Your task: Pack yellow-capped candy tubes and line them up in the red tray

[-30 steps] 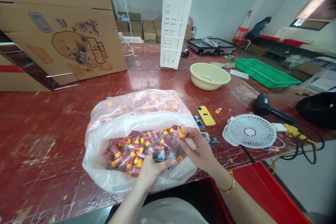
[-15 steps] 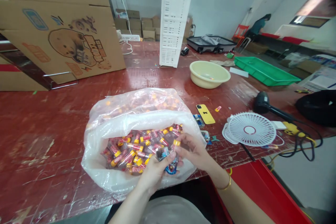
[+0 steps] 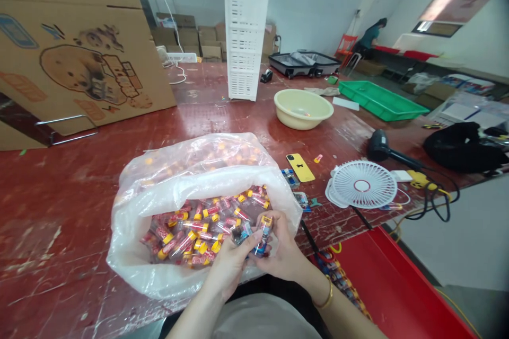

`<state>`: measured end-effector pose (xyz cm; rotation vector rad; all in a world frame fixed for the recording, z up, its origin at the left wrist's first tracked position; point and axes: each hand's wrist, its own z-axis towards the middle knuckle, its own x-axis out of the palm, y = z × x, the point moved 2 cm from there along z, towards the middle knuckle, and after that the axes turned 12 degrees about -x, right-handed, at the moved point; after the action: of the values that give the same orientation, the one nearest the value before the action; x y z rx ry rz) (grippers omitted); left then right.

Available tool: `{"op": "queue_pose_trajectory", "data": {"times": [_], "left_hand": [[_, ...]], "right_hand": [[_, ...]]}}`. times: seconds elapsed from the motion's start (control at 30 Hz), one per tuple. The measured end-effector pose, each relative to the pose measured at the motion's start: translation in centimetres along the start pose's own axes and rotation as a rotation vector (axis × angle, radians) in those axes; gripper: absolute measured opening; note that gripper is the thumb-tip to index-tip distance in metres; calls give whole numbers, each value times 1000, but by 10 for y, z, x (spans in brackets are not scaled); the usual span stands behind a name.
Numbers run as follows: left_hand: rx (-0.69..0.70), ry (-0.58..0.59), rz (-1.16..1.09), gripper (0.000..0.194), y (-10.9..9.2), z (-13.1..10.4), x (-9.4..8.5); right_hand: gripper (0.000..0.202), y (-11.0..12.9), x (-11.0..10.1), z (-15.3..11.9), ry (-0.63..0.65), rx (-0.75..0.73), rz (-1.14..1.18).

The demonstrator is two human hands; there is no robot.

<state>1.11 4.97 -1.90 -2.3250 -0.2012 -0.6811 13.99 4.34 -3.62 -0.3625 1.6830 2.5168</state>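
Both hands meet over the right part of an open white plastic bag [image 3: 131, 222] full of small clear tubes [image 3: 191, 243] with yellow caps and red labels. My left hand [image 3: 233, 259] is closed, its thumb pressed on small blue printed packets [image 3: 241, 233]. My right hand [image 3: 280, 249], with a gold bangle at the wrist, is wrapped round a yellow-capped tube [image 3: 263, 233] with blue at its lower part. The tube and the packets touch between the hands. The fingers partly hide both.
Right of the bag lie a yellow phone [image 3: 301, 168], a white fan [image 3: 362, 185] and a black hair dryer [image 3: 379, 145]. Behind are a cream basin [image 3: 303, 111], a green tray [image 3: 377, 99] and a white rack [image 3: 246, 32]. A large carton [image 3: 87, 63] stands left. A person [image 3: 369, 37] is far back.
The view has shifted right, showing more of the red container below the table. My right hand has moved down around the tube, its fingers now curled at the tube's side.
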Motion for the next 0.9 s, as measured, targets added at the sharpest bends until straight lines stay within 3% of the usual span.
{"op": "queue_pose_trajectory", "data": {"times": [0.17, 0.47, 0.6, 0.67, 0.73, 0.8, 0.9], "left_hand": [[-10, -50, -8, 28, 1, 0, 1], [45, -10, 21, 31, 1, 1, -1], [15, -60, 145, 39, 3, 3, 2], [-54, -69, 165, 43, 10, 4, 3], [-126, -33, 173, 43, 22, 4, 4], [-178, 39, 268, 43, 35, 3, 4], [-268, 199, 573, 41, 57, 1, 4]], "right_hand": [[61, 3, 1, -2, -6, -37, -28], [63, 9, -5, 2, 8, -10, 65], [27, 8, -19, 8, -49, 54, 278], [27, 0, -42, -1, -191, 105, 287], [33, -14, -82, -29, -408, 204, 131], [38, -27, -135, -84, -651, 345, -120], [40, -31, -205, -202, -899, 581, -423]]}}
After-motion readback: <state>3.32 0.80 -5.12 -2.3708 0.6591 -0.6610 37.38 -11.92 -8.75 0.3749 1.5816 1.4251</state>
